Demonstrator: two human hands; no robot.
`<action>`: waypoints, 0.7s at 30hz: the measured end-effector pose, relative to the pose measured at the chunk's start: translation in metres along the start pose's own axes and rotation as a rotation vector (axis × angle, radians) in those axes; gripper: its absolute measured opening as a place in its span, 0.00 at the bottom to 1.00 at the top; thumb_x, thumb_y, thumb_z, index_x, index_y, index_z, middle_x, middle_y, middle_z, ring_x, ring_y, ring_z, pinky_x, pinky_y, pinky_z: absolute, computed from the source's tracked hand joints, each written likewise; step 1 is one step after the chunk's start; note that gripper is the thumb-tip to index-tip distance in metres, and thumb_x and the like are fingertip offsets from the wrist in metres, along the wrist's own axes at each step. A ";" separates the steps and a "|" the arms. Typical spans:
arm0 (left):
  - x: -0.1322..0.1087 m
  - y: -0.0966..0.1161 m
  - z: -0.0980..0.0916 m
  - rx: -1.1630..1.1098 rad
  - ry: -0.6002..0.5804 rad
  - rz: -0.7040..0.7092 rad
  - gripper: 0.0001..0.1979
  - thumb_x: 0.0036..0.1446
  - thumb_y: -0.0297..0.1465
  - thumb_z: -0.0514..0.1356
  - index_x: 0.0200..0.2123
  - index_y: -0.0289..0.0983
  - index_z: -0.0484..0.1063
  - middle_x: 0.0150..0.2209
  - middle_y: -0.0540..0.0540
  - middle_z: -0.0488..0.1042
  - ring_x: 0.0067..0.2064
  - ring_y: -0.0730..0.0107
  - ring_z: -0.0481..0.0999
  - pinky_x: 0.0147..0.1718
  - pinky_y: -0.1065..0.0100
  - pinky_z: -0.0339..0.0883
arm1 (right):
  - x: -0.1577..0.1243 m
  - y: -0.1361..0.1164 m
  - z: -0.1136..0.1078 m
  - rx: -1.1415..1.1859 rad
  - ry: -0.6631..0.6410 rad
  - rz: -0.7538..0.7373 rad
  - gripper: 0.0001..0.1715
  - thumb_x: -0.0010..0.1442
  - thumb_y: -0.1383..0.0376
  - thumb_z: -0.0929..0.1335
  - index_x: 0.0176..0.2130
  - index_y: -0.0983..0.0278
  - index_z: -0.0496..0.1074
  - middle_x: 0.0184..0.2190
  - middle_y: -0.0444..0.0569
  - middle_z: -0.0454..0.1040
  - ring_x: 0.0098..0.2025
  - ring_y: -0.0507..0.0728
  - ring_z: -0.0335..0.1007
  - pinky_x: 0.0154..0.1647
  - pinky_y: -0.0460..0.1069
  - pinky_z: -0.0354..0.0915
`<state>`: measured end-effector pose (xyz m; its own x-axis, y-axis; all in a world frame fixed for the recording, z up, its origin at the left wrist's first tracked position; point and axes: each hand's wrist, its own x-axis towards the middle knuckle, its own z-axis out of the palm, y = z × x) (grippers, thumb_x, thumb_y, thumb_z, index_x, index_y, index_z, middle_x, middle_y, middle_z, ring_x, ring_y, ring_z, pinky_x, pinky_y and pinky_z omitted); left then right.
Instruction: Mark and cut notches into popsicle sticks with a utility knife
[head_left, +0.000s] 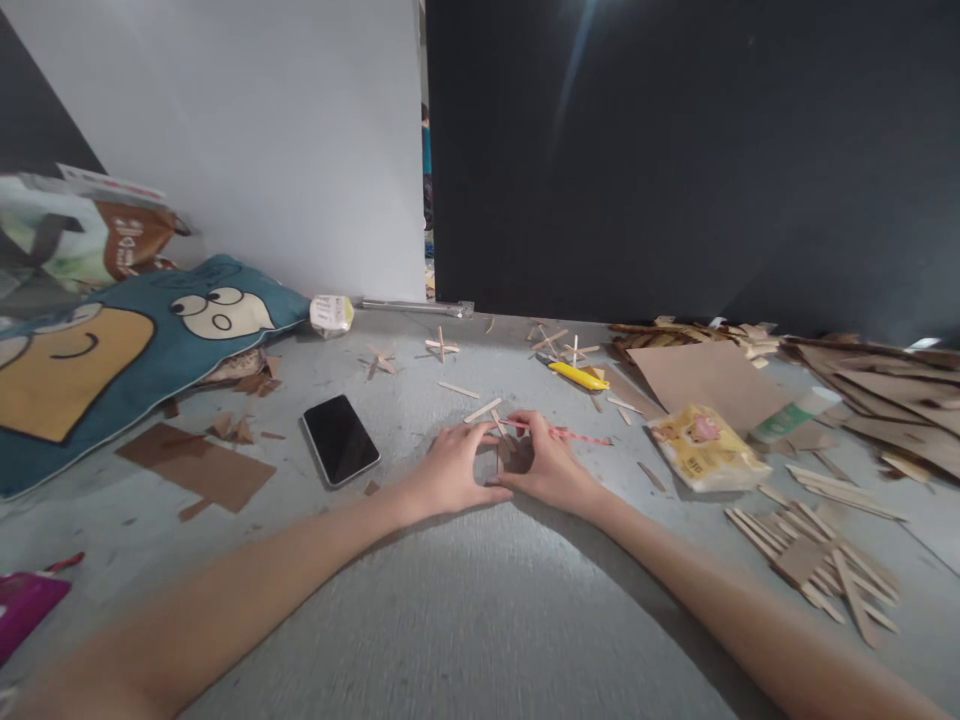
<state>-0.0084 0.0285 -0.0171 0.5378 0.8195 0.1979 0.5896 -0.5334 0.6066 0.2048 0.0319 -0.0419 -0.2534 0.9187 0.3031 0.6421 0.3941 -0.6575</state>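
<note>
Both hands meet over the table in front of me. My left hand [454,468] is curled, with its thumb and fingertips at a small craft-stick piece [501,458]. My right hand [553,468] curves in from the other side; its thumb reaches the same piece. A thin red-and-white pencil [589,438] runs through the right hand's fingers and sticks out to the right. Just beyond the fingertips lies a loose craft stick [482,410]. The fingers partly hide how the small pieces are joined.
A black phone [340,440] lies left of my hands. Crossed-stick pieces [441,346] and a yellow cutter [579,376] are behind. To the right are a tissue pack [707,447], a glue stick [796,415] and piled sticks [825,560]; a blue cushion [172,350] lies left.
</note>
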 end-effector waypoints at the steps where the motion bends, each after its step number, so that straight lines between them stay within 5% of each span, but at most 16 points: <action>1: 0.000 0.000 0.000 0.002 0.004 0.005 0.43 0.48 0.44 0.74 0.64 0.44 0.63 0.59 0.39 0.76 0.66 0.41 0.67 0.64 0.39 0.58 | 0.000 0.001 0.001 -0.011 -0.008 -0.022 0.42 0.50 0.56 0.79 0.58 0.59 0.62 0.53 0.58 0.73 0.55 0.69 0.70 0.55 0.63 0.62; 5: 0.000 0.002 -0.001 0.001 0.002 0.000 0.41 0.47 0.43 0.75 0.62 0.45 0.65 0.61 0.39 0.74 0.66 0.41 0.67 0.64 0.39 0.57 | 0.000 0.006 -0.001 0.065 0.130 -0.063 0.23 0.62 0.64 0.68 0.56 0.60 0.63 0.48 0.57 0.73 0.47 0.63 0.71 0.49 0.58 0.65; 10: -0.001 0.004 -0.002 -0.012 -0.014 -0.023 0.42 0.48 0.43 0.75 0.64 0.44 0.65 0.63 0.38 0.71 0.68 0.40 0.65 0.65 0.39 0.59 | 0.002 0.004 -0.008 0.195 0.312 0.009 0.14 0.61 0.58 0.69 0.43 0.59 0.62 0.34 0.47 0.71 0.33 0.57 0.66 0.37 0.52 0.64; 16: -0.005 0.003 -0.003 -0.033 -0.022 -0.047 0.35 0.57 0.46 0.69 0.64 0.44 0.66 0.68 0.38 0.66 0.70 0.41 0.62 0.66 0.39 0.58 | -0.011 -0.004 -0.017 0.391 0.350 -0.001 0.27 0.70 0.45 0.63 0.27 0.57 0.55 0.22 0.43 0.68 0.23 0.53 0.62 0.29 0.50 0.61; 21: -0.006 0.004 -0.004 -0.013 -0.036 -0.062 0.34 0.58 0.45 0.68 0.64 0.43 0.66 0.67 0.38 0.67 0.69 0.41 0.63 0.66 0.38 0.58 | -0.017 -0.002 -0.022 0.552 0.317 0.034 0.33 0.71 0.38 0.54 0.47 0.59 0.69 0.26 0.44 0.73 0.16 0.51 0.61 0.18 0.49 0.57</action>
<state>-0.0121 0.0221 -0.0127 0.5219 0.8428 0.1315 0.6151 -0.4787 0.6266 0.2243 0.0147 -0.0308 0.0416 0.9114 0.4094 0.1568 0.3987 -0.9036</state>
